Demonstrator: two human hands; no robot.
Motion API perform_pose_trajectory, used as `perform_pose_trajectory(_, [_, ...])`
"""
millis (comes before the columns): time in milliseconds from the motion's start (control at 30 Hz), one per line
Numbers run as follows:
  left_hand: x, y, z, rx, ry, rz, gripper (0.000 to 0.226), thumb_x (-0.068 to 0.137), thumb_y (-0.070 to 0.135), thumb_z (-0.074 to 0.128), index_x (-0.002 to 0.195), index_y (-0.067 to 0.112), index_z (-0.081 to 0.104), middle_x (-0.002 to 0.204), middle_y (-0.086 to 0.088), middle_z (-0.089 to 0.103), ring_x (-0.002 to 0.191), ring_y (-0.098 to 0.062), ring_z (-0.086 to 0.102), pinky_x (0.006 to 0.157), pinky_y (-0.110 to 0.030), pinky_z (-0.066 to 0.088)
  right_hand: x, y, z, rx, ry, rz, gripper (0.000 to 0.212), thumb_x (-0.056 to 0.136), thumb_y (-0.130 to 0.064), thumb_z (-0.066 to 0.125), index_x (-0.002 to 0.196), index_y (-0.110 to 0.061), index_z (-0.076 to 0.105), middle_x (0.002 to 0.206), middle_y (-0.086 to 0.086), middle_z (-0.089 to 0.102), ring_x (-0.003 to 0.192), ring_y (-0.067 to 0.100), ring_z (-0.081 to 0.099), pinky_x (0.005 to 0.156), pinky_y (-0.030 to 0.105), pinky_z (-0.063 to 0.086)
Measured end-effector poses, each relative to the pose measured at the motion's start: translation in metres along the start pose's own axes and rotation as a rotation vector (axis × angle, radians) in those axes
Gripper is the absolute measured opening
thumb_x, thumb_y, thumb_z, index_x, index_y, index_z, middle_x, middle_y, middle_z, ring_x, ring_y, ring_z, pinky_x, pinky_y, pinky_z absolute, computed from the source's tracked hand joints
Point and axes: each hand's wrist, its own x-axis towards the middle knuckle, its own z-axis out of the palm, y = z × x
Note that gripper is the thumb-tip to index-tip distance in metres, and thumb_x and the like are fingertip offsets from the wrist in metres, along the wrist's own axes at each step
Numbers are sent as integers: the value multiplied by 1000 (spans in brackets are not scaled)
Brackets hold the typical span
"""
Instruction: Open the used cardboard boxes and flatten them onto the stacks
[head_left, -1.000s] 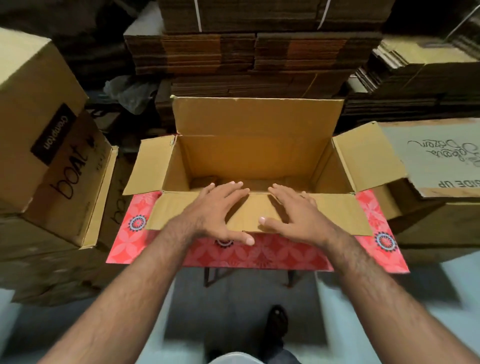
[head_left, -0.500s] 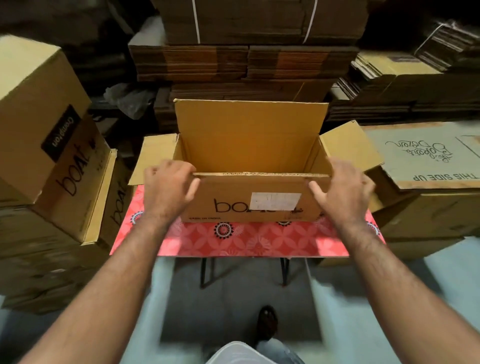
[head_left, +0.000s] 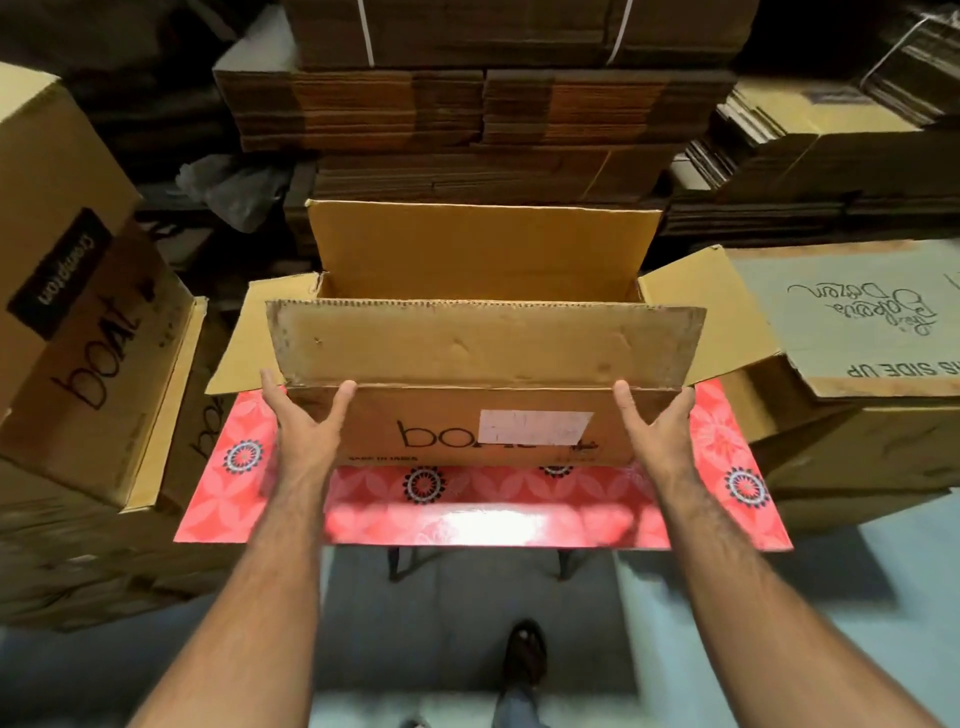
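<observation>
**A:** Where's your box right now?

**B:** The open box (head_left: 467, 426) sits on the red patterned table (head_left: 727, 493), straight ahead of you, with its printed side wall facing you. Its long axis runs left to right across your body, so each short end falls to one arm.

**A:** And your hands?

**B:** Your left hand (head_left: 304, 421) is spread against the near left corner, thumb on the front wall and fingers reaching toward the left end. Your right hand (head_left: 657, 415) mirrors it at the near right corner. Both are splayed with palms on cardboard, bracing the box rather than pinching it. Neither is closed around anything.

**A:** Which hand is nearer?

**B:** Neither; you're squared up and evenly placed. That's what counts, I'd judge, since collapsing the box means pushing one end across against the other along that long axis.

**A:** What about the flaps?

**B:** The near flap (head_left: 483, 345) stands up just above your hands, the far flap (head_left: 483, 249) is upright behind it, and the side flaps (head_left: 696, 317) splay outward. The top is open; whether the bottom is undone I can't tell.

**A:** And where does it go?

**B:** Likely the flattened stacks (head_left: 467, 109) directly beyond the box, well past your reach from here.
</observation>
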Motion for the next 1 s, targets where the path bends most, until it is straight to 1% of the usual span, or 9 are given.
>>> perform_pose_trajectory(133, [13,9,6,-25,83,101,108,80,63,76,158,30,9,159,-10,35,142,-28,41,118,-45,36,17,-5,-2,-45,87,-169,122,72,-85,61,155,-5,24,156,17,42,143,33,42,118,49,38])
perform_pose_trajectory(200, [22,32,9,40,196,136,102,78,68,73,154,30,16,153,-13,42,137,-34,42,113,-45,39,31,-19,-8,-70,150,-258,118,69,-78,67,157,-11,25,155,13,44,142,32,43,116,50,40])
perform_pose_trajectory(267, [34,63,12,141,271,132,97,77,66,73,151,32,20,150,-17,42,137,-38,38,110,-51,37,45,-40,-17,-109,139,-342,117,72,-64,78,163,-25,14,165,6,33,149,30,36,120,52,34])
perform_pose_trajectory(367, [53,90,17,432,112,136,83,83,53,75,147,39,25,145,-16,40,133,-39,42,106,-59,40,76,-62,-21,-318,-47,-337,119,69,-60,79,164,-35,11,165,10,30,150,30,31,121,49,30])
perform_pose_trajectory(433, [63,84,20,566,-49,109,74,87,51,73,147,40,31,138,-19,41,123,-42,48,95,-53,46,92,-67,-19,-449,-172,-266,117,65,-70,72,163,-33,20,160,15,34,146,33,36,119,44,34])
perform_pose_trajectory(533, [71,65,27,723,-199,94,72,90,55,67,151,28,40,133,-29,43,124,-46,47,100,-45,44,103,-65,-13,-603,-296,-133,101,82,-67,72,164,-34,22,158,19,28,143,38,39,113,41,39])
perform_pose_trajectory(800, [70,51,31,717,-193,88,72,95,57,60,157,34,33,147,-26,32,137,-43,35,109,-50,39,112,-55,-5,-672,-285,-106,98,80,-81,62,161,-45,19,155,13,25,139,41,43,108,55,46])
perform_pose_trajectory(900, [62,48,29,751,-170,105,70,94,64,55,155,37,35,155,-22,25,143,-41,27,113,-63,31,103,-54,-4,-701,-262,-116,96,82,-81,59,161,-44,20,159,11,23,143,40,37,108,59,44])
perform_pose_trajectory(1000, [41,48,30,937,-135,417,83,84,79,53,151,32,38,164,-13,17,150,-33,19,114,-68,15,78,-58,-2,-822,-124,-389,90,85,-78,55,158,-30,34,165,11,24,150,33,26,113,60,30])
